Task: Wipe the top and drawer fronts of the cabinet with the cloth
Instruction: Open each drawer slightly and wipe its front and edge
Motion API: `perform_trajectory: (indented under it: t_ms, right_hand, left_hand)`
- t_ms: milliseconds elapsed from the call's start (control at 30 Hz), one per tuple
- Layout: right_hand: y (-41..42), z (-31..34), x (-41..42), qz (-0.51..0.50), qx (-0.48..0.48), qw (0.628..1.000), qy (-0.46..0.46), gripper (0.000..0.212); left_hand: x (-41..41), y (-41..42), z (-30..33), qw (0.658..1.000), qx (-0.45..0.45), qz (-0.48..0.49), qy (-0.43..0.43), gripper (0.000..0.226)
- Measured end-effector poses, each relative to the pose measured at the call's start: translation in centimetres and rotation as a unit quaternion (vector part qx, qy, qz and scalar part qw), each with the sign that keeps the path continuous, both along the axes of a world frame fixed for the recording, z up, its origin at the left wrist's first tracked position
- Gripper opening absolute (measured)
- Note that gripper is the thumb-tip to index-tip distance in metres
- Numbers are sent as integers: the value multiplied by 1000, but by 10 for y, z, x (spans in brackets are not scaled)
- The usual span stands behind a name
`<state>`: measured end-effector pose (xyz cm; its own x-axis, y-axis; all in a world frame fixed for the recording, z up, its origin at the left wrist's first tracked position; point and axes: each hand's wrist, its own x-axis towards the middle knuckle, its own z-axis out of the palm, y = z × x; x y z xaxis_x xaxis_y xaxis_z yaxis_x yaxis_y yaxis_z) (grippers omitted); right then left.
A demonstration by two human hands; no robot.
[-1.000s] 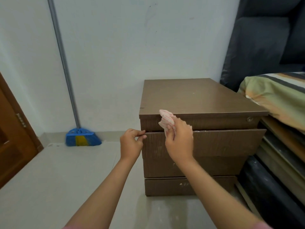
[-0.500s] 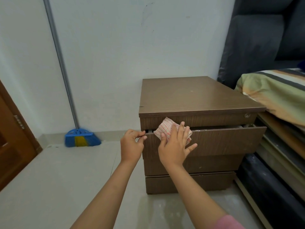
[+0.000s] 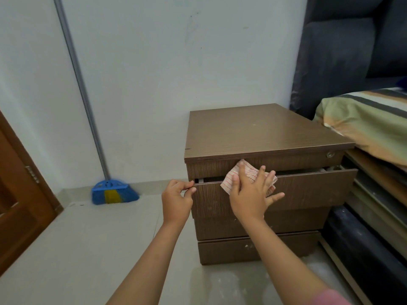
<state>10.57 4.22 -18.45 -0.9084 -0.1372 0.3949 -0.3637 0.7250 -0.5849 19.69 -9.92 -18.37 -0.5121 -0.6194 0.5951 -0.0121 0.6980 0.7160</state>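
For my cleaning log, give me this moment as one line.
left hand: pinching drawer edge | right hand: pressing cloth on drawer front | drawer: slightly open

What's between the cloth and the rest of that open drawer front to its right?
Nothing visible. The right hand presses the cloth flat on the drawer front, which is bare rightward to its end. The left hand grips its left corner, out of the path.

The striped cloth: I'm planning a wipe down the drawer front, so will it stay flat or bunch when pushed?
The striped cloth looks thin and floppy, already creased under the right hand. It will likely bunch unless the palm stays spread. It probably slides easily on the smooth drawer front.
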Motion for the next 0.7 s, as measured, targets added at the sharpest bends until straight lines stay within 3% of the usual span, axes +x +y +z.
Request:
perform_trajectory:
  t_ms: [300,700]
  right_hand:
    - [20,-16,-17,-18,-57,996,60,32]
    - [90,-21,-67,-59,-54,991,103,37]
  left_hand:
    - [-2,-2,-3,1000,-7,-4,7,15]
    - [-3,-1,-6,1000,-8,1,14,16]
